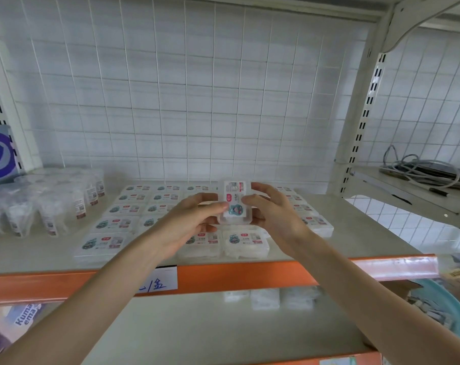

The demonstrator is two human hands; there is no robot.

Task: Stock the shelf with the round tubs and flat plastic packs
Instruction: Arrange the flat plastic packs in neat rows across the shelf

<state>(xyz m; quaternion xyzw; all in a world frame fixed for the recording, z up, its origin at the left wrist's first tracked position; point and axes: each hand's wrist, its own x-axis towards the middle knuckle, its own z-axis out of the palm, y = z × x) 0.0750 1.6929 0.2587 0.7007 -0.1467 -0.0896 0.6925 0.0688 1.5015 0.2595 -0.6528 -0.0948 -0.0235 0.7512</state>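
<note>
Since the pack [234, 202] is pinched from both sides, it is held level and clear of the shelf [360, 233], with its long axis running away from the body. This is judged to be a squaring-up before it is set down. Its left edge is gripped by the curled fingers [218, 206] of the left hand [194, 225] and its right edge by those of the right hand [276, 217], whose thumb is laid on the printed lid. Both sets of fingers are thus closed on the pack, neither spread. The pack is a flat, clear, round-cornered plastic box with a white label printed in red and teal.

Just below and around the fingers, like packs [112, 223] are laid flat in straight rows, labels up. A gap under the fingers can be judged the likely spot, though it is hidden by the hands. Well to the left of the fingers, tubs [52, 206] of cloudy, translucent plastic are stood in a cluster, tapered and barcoded. Beyond the fingers, a white wire grid [197, 101] is fixed as the back. Nearer than the fingers, the shelf's smooth pale board is edged by a glossy orange rail [250, 276], on which a handwritten tag [157, 283] is carried.
</note>
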